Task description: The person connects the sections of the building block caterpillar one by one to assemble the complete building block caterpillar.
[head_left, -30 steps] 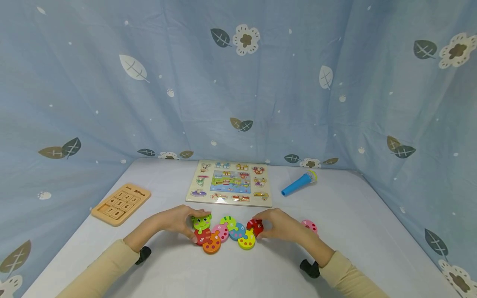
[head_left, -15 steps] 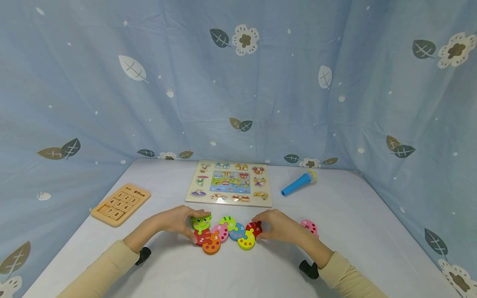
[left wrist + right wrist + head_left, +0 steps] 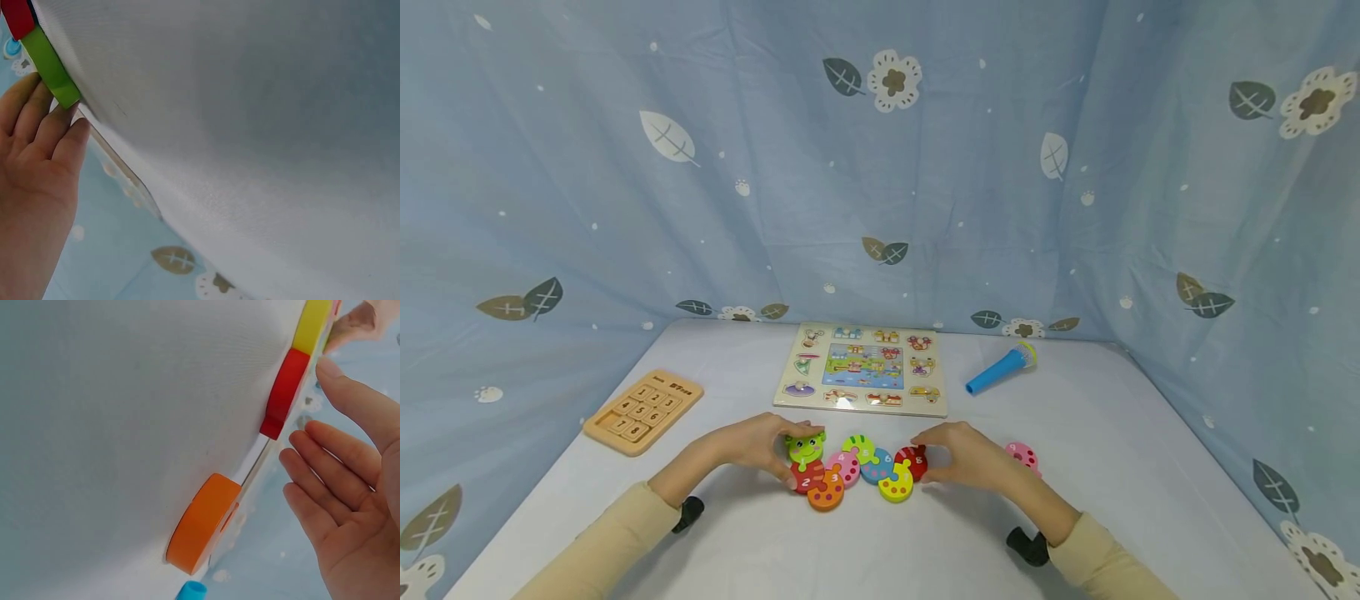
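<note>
A wooden number caterpillar puzzle (image 3: 826, 493) lies on the white table, its linked pieces zigzagging from the smiling green head (image 3: 806, 448) to the red piece marked 8 (image 3: 912, 461). My left hand (image 3: 758, 442) grips the head end, fingers at the green head and thumb by the red piece marked 2 (image 3: 808, 478). At the other end my right hand (image 3: 967, 455) curves loosely beside the red 8, thumb and fingers spread. In the right wrist view a small gap shows between those fingers and the red piece (image 3: 288, 390).
A loose pink piece marked 9 (image 3: 1022, 454) is partly hidden behind the right forearm; an orange-sided piece (image 3: 201, 522) shows in the right wrist view. Behind are a knobbed picture puzzle board (image 3: 861, 368) and a blue toy microphone (image 3: 1002, 368). A wooden number board (image 3: 643, 412) lies left.
The red 8 end shifts slightly left between the first two frames. My right hand then eases slightly right, off the red piece. My left hand stays in place.
</note>
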### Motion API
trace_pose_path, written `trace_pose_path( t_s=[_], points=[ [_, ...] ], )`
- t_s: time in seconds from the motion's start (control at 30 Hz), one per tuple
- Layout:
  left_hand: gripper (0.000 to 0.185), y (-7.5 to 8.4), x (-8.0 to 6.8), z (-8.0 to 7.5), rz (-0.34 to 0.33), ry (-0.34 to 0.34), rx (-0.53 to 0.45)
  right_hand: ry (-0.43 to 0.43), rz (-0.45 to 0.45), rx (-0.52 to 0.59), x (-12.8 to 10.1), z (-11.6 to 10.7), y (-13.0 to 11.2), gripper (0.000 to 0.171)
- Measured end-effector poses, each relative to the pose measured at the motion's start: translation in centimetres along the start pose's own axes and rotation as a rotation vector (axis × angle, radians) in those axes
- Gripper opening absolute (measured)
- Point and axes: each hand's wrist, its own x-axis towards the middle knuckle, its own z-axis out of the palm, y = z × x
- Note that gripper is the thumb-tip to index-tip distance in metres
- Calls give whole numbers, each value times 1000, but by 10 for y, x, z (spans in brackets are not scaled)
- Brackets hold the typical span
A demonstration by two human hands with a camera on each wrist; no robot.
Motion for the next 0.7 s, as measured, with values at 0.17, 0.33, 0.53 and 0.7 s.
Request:
trace_pose_path(
  t_s=[0.17,0.33,0.53,0.7],
  points=[
    [87,2,0,-1,4,-7,6,20,18,27,-9,-3,0,47],
    [86,7,0,-2,10,-14,21,46,34,48,-20,-7,2,47],
    [85,11,-1,-3,13,-14,47,84,38,13,-32,-10,8,48],
    [83,15,-3,-3,-8,-13,63,101,63,7,-44,-12,14,48]
  ],
)
